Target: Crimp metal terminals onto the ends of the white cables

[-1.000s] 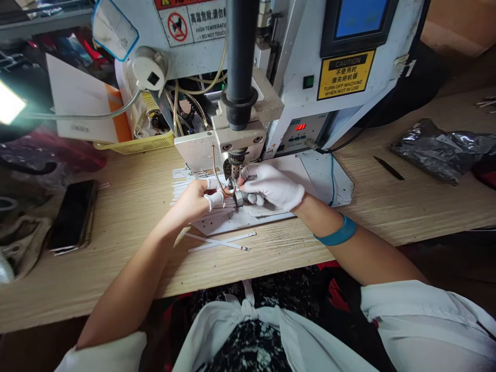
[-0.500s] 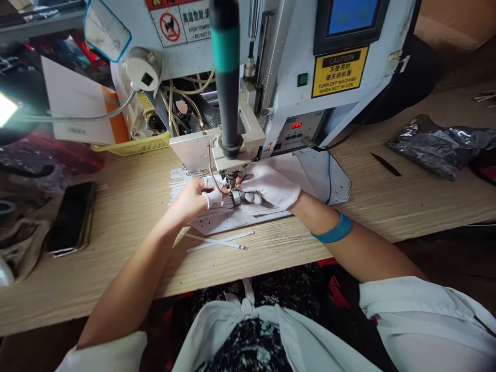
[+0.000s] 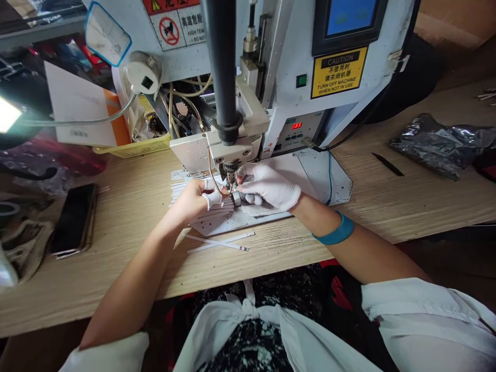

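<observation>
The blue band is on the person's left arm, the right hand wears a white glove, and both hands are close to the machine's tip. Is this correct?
Not quite: the side is wrong. In the head view, the blue band is on the right arm. The right hand does wear a white glove, and it and the left hand are close to the machine's tip.

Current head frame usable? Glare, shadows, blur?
Head view: lamp blown out at the left edge; highlights streak the crinkled plastic bag. Head view: soft shadow beside the left forearm on the table. Head view: detail between left hand and right hand too small to read, partly hidden by fingers.
</observation>
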`<state>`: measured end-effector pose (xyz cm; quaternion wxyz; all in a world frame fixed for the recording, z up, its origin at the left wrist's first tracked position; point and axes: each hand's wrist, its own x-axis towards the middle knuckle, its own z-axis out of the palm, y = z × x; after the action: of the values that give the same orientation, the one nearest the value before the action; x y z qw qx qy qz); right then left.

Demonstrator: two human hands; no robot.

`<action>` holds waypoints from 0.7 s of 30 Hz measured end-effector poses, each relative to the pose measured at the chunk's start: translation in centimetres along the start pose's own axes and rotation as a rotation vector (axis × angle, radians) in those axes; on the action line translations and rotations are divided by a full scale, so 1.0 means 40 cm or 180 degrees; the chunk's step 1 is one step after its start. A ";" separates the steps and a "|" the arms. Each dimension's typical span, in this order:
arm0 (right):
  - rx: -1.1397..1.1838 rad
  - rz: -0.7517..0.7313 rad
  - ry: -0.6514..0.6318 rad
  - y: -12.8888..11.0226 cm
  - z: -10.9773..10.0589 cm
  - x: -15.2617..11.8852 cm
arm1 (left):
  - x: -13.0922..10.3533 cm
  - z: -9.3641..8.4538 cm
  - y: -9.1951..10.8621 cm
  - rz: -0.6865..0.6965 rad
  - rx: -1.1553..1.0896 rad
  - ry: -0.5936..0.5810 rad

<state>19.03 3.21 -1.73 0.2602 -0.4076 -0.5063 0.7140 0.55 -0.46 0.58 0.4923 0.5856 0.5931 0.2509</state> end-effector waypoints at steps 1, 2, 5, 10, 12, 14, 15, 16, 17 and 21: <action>-0.0060 -0.0036 0.0022 -0.001 0.001 -0.001 | 0.000 -0.001 -0.003 0.0009 0.0023 0.0007; -0.0133 -0.0070 0.0055 -0.003 0.001 -0.002 | -0.001 -0.001 -0.006 0.0027 0.0057 0.0015; -0.0318 -0.0125 0.0162 -0.007 0.006 -0.005 | -0.002 -0.004 -0.013 0.0173 0.0193 0.0011; -0.0345 -0.0160 0.0117 -0.003 0.006 -0.005 | -0.005 -0.007 -0.010 0.0178 0.0452 0.0019; -0.0328 -0.0199 0.0057 -0.006 -0.010 -0.006 | -0.010 -0.009 -0.006 0.0104 0.0485 0.0046; -0.0527 -0.0311 0.0057 -0.015 -0.035 -0.011 | -0.019 -0.014 -0.002 0.0051 0.0498 0.0031; -0.0782 -0.0414 0.0043 -0.021 -0.050 -0.014 | -0.026 -0.016 0.000 0.0022 0.0527 -0.0060; -0.1138 -0.0545 0.0007 -0.028 -0.065 -0.017 | -0.034 -0.018 0.003 -0.0009 0.0586 -0.0224; -0.1558 -0.0688 -0.0063 -0.034 -0.079 -0.020 | -0.043 -0.019 0.005 -0.0028 0.0684 -0.0439; -0.2907 -0.1100 -0.0558 -0.035 -0.107 -0.020 | -0.074 -0.012 0.011 0.0060 0.1487 -0.1015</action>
<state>23.03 5.27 -0.82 0.1261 -0.3285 -0.8476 0.3972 -0.19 -3.02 2.02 0.4287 0.7207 0.5445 0.0168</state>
